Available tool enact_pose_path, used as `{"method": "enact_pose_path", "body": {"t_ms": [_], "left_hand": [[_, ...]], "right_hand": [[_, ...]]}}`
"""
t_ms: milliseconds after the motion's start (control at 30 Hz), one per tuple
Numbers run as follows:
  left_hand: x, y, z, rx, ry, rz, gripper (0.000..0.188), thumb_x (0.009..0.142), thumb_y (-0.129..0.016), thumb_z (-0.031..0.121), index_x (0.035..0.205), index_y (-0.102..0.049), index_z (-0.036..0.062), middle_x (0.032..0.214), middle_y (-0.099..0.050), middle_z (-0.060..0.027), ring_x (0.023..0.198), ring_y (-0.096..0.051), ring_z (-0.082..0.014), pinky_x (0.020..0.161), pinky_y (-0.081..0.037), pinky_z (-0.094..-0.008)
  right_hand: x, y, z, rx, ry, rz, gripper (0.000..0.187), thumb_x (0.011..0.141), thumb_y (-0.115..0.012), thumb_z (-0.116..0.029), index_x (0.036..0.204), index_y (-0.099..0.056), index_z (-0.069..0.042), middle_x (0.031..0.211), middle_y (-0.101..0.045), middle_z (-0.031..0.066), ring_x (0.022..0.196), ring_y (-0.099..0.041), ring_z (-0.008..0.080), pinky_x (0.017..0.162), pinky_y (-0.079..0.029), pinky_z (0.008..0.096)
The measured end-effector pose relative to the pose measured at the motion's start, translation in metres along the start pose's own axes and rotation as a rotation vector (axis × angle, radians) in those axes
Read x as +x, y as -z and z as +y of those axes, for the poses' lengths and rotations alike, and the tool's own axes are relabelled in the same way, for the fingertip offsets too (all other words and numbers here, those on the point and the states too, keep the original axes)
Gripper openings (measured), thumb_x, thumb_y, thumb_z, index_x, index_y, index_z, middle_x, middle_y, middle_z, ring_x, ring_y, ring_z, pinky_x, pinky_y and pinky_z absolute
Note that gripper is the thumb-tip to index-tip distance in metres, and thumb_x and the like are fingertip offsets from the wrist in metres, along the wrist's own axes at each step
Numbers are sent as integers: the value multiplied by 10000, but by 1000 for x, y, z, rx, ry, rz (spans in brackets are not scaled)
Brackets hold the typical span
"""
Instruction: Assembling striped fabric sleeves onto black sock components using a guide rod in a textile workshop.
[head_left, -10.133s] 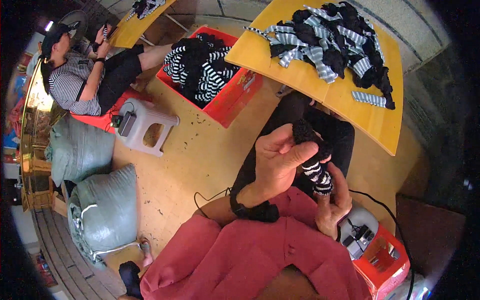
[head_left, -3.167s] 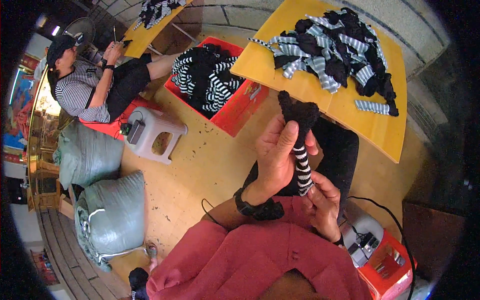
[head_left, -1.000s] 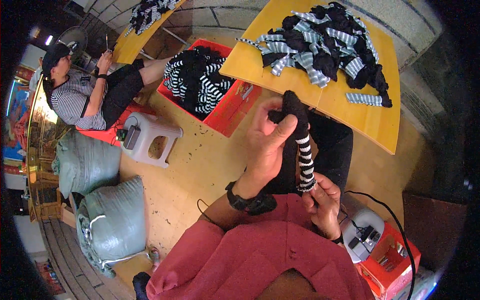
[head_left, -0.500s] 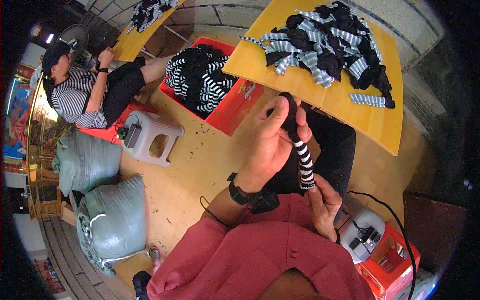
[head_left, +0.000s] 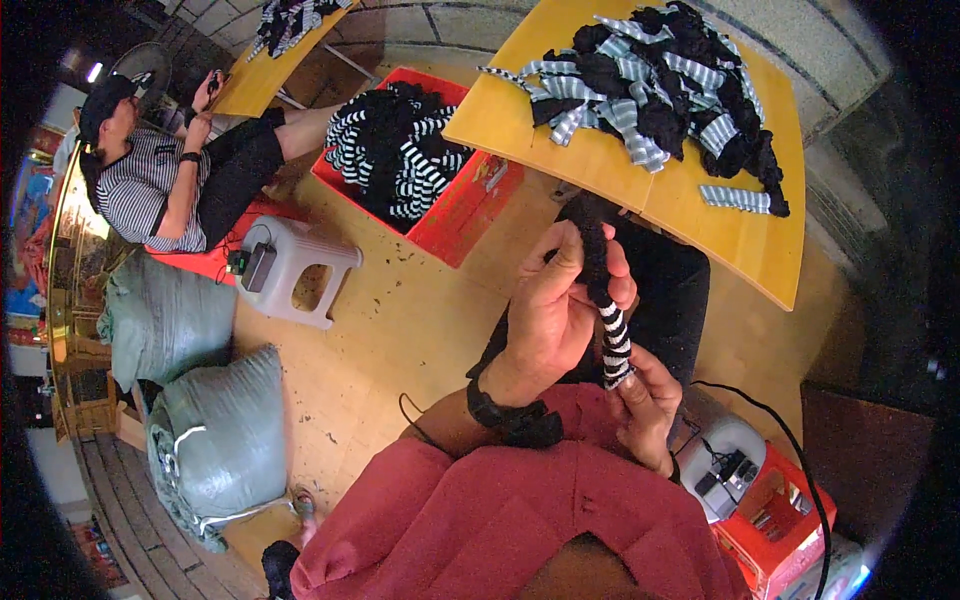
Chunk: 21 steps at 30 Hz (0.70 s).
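Just now, the striped part of the knitted piece (head_left: 615,340) looks shorter and a little bent, while half a second ago it was longer and more straight between the two hands. So it seems that the piece is being squeezed together by hand, and I judge that the handling of it is not yet finished, because both hands keep hold of it.

The piece is in front of the person's body, near the edge of the worktop (head_left: 690,215) but below it in the view. The left hand (head_left: 548,315) is raised, with the palm partly visible; its thumb is on the left and its other fingers (head_left: 621,275) come round from the right, narrow, holding the black part. The right hand (head_left: 648,405) is lower and nearer to the body; its thumb and fingers pinch the near striped end. Where exactly the black part finishes, I cannot tell against the dark trousers (head_left: 670,280).

On the far right, a heap of black and grey striped pieces (head_left: 640,135) lies on the worktop. To the left of it, a red box (head_left: 465,220) contains more striped pieces.
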<state>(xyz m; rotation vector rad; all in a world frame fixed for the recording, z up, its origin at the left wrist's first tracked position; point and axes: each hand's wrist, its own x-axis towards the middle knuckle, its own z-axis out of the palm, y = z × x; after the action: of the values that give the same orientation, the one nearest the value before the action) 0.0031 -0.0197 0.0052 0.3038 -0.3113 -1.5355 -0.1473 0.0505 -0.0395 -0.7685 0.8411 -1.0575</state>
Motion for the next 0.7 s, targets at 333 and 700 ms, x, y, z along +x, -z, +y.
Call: {"method": "enact_pose_path", "body": {"t_ms": [333,700], "left_hand": [[6,-8,12,257,-95,-82,337,879,-551,181,1160,-447,26,893,-600,-109,734,-618,-203,640,-514,-297],[18,-6,18,53,70,22,359,926,-406,371,1095,-505,71,717,-541,-43,558,-473,-160,550,-380,-298]], "right_hand": [[0,0,-14,96,-104,-27,306,868,-524,-80,1164,-511,-7,767,-571,42,493,-414,64,445,-312,190],[-5,15,2,-618,227,98,311,839,-544,-48,1146,-536,0,633,-547,2,567,-482,65,537,-397,213]]}}
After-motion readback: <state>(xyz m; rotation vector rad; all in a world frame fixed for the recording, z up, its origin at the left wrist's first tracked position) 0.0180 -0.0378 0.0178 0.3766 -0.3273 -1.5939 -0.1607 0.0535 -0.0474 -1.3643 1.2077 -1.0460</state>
